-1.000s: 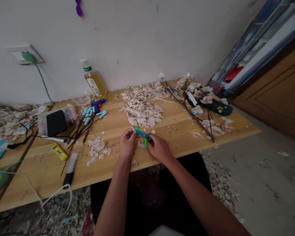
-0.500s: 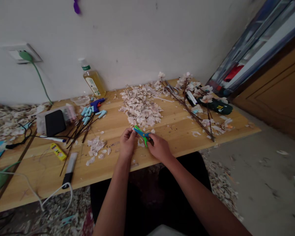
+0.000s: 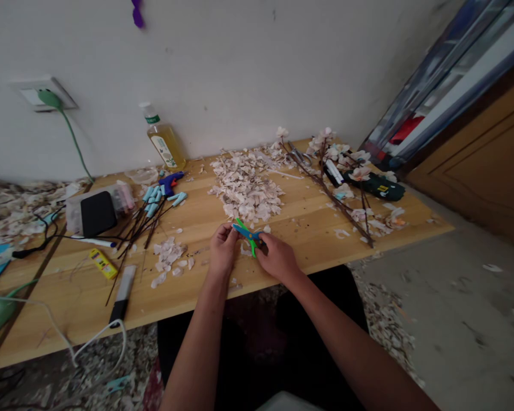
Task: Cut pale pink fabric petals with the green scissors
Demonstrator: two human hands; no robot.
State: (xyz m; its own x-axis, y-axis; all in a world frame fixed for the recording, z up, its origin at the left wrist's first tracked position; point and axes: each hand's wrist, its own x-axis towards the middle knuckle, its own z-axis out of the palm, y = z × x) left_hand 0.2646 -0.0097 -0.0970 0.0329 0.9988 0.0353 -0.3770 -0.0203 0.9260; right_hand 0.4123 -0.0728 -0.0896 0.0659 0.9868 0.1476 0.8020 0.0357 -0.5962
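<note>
Held in my right hand [image 3: 278, 255] is a pair of blue and green scissors [image 3: 249, 234], its blades pointing left and slightly parted. My left hand [image 3: 223, 246] is closed in a pinch right at the blade tips. A tiny pale piece seems to sit between its fingertips, too small to name surely. Just beyond the scissors spreads a big heap of pale petal-like pieces [image 3: 248, 191]. A smaller pile of the same pieces [image 3: 168, 253] lies left of my left hand on the wooden table [image 3: 300, 234].
To the left are a glue gun [image 3: 170, 181], stems with light-blue ends [image 3: 153, 200], a black phone [image 3: 98, 213], a yellow box [image 3: 103, 263] and a utility knife [image 3: 123, 295]. A bottle [image 3: 165, 140] stands by the wall. Blossom branches [image 3: 336, 194] lie at the right.
The scissor blades are spread a little wider than before. Both hands stay in nearly the same place, and the view has shifted very slightly.
</note>
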